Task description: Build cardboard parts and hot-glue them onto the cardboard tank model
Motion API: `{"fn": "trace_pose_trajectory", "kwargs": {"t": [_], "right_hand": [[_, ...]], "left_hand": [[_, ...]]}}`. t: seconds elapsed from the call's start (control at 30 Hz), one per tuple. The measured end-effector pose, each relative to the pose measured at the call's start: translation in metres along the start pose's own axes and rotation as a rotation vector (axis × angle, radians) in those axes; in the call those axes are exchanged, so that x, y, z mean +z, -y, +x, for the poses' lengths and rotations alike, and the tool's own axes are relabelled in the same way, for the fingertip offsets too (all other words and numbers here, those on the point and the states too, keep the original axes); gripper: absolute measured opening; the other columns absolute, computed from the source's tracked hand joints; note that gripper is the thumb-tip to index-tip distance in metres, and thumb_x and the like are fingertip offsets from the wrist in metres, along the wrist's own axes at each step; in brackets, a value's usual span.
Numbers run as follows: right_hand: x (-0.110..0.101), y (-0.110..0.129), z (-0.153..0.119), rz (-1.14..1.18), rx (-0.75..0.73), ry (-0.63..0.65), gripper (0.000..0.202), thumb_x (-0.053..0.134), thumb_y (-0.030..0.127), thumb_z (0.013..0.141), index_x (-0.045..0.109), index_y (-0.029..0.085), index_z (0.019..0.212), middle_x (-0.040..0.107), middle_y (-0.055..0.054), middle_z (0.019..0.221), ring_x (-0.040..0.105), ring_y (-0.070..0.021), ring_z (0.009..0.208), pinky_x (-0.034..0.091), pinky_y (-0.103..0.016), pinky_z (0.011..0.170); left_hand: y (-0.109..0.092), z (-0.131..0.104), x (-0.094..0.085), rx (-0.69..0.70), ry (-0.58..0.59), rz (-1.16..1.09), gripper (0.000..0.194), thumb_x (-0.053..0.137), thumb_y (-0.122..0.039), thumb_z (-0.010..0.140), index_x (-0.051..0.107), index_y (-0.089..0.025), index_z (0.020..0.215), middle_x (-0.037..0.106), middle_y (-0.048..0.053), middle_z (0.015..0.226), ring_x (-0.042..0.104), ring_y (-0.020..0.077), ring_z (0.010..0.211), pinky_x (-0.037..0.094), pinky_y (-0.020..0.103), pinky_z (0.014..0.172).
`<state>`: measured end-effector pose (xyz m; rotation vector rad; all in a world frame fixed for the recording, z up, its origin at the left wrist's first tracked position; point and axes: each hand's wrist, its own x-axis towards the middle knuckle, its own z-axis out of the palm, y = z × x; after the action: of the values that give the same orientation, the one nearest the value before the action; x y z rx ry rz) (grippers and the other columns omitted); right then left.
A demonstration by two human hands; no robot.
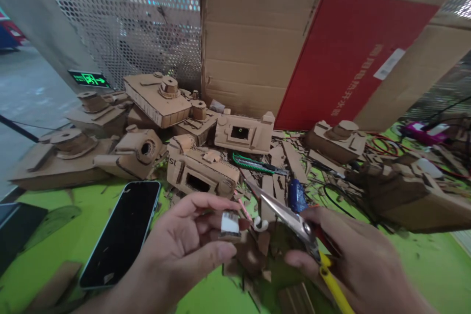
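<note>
Between the thumb and fingers of my left hand (184, 245) sits a small piece of cardboard (230, 224) with a white patch on it. My right hand (353, 255) grips a pair of scissors (290, 218) with yellow handles, blades pointing up and left toward that piece without touching it. Beyond the hands stands a cardboard model (202, 169) with a dark rectangular opening. A green utility knife (257, 163) lies behind the scissors, and a blue wrapped object (297, 196) is close to the blade pivot. White earphones (260, 224) lie between my hands.
A phone (123, 230) lies left of my left hand on the green table (198, 289). Several cardboard models (158, 98) crowd the back and left, with a larger one (412, 191) at right. Cardboard scraps (294, 162) cover the middle. A large cardboard sheet (253, 49) stands behind.
</note>
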<state>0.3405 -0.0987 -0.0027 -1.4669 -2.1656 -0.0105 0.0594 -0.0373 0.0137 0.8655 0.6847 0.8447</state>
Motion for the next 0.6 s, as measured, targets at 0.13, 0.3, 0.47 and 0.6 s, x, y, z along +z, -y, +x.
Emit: {"fn": "trace_pose_trajectory", "kwargs": {"t": [0.13,0.3,0.47,0.6], "right_hand": [[-0.005,0.0,-0.001,0.015,0.018,0.056,0.045,0.056,0.063,0.106,0.057,0.022,0.126,0.078,-0.011,0.1,0.076,-0.0284,0.079,0.057,-0.036,0.062],[-0.008,0.012,0.008,0.001,-0.044,0.116,0.047,0.052,0.063,0.108,0.056,0.022,0.13,0.077,-0.014,0.113,0.078,-0.0304,0.095,0.065,-0.039,0.073],[-0.005,0.017,0.017,-0.053,-0.123,0.063,0.041,0.049,0.061,0.111,0.058,0.022,0.119,0.076,-0.01,0.094,0.077,-0.0271,0.073,0.062,-0.038,0.059],[-0.003,0.015,0.015,-0.076,-0.117,0.065,0.032,0.047,0.049,0.113,0.06,0.019,0.118,0.075,-0.009,0.089,0.075,-0.0246,0.064,0.057,-0.035,0.053]], "left_hand": [[0.0,0.001,0.0,-0.005,-0.03,-0.039,0.032,0.097,-0.021,0.082,0.086,-0.028,0.11,0.089,0.005,0.107,0.082,0.0195,0.097,0.068,0.024,0.085],[0.002,0.002,0.002,0.02,-0.06,-0.052,0.028,0.098,-0.018,0.079,0.088,-0.025,0.105,0.089,0.007,0.104,0.082,0.0197,0.092,0.068,0.024,0.082],[0.002,0.001,0.0,-0.04,-0.123,-0.027,0.032,0.1,-0.019,0.075,0.087,-0.022,0.104,0.089,0.008,0.093,0.083,0.0195,0.081,0.066,0.02,0.069],[0.003,0.002,-0.003,0.011,-0.117,0.022,0.024,0.099,-0.018,0.077,0.089,-0.024,0.099,0.09,0.007,0.095,0.084,0.0201,0.086,0.066,0.021,0.075]]}}
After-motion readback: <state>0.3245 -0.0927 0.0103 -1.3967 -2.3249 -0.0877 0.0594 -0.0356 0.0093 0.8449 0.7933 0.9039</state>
